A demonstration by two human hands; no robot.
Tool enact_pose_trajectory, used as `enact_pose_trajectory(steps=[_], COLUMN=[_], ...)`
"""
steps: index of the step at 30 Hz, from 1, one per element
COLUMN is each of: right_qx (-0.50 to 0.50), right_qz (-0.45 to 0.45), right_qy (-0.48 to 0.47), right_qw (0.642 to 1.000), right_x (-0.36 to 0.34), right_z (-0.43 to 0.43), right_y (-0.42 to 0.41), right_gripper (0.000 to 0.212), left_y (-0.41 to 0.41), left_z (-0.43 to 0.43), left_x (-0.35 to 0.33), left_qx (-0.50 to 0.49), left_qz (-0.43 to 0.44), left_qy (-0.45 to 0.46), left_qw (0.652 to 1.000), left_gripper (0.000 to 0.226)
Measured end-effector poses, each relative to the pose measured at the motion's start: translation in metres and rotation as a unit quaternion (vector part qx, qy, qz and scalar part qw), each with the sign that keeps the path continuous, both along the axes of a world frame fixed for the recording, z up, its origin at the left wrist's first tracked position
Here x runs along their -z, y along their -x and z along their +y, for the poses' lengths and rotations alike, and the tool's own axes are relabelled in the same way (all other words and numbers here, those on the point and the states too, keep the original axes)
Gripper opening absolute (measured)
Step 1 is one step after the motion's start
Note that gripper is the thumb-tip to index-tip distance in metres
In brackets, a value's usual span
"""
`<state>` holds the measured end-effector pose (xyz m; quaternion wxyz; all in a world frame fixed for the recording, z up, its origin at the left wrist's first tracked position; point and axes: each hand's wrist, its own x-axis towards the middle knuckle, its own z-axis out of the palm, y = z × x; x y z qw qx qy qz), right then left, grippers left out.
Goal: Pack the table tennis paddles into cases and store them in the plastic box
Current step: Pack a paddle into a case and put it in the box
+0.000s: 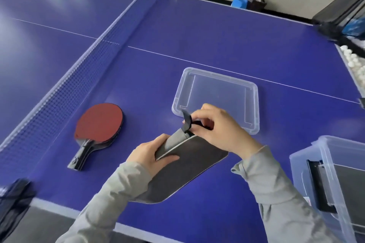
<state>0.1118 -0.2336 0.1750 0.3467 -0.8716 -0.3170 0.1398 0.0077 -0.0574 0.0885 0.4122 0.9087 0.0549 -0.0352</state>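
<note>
Head view: the left hand (pixel 152 154) grips the grey case (pixel 189 165) over the table (pixel 217 31), thumb on top; the right hand (pixel 219 126) pinches its black strap (pixel 186 122); stacked paddles (pixel 98 122) lie left, near the net (pixel 79 77); the box (pixel 335 173) stands right.

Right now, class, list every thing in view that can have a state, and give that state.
left hand: grips the case by its edge.
right hand: pinches the strap of the case.
case: held; open or zipped, cannot tell.
paddles: uncased, stacked flat on the table, red face up.
lid: off the box, lying on the table.
box: open, something dark inside.
</note>
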Motion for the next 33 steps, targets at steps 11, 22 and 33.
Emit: enact_pose_trajectory(steps=[11,22,33], right_qx=[0.153,0.252,0.225], right_qz=[0.106,0.191,-0.026], right_qy=[-0.135,-0.167,-0.114], right_qw=[0.973,0.934,0.967], right_x=[0.022,0.08,0.093], right_z=[-0.032,-0.081,-0.049], right_y=[0.002,0.038,0.11], right_gripper=[0.02,0.015,0.018], left_y=[0.013,0.007,-0.012], left_z=[0.007,0.013,0.011], left_x=[-0.008,-0.025,-0.011], left_qx=[-0.008,-0.21,-0.525], left_qz=[-0.014,-0.091,-0.076], left_qy=[0.032,0.385,0.442], left_qw=[0.999,0.894,0.724], left_gripper=[0.031,0.01,0.01])
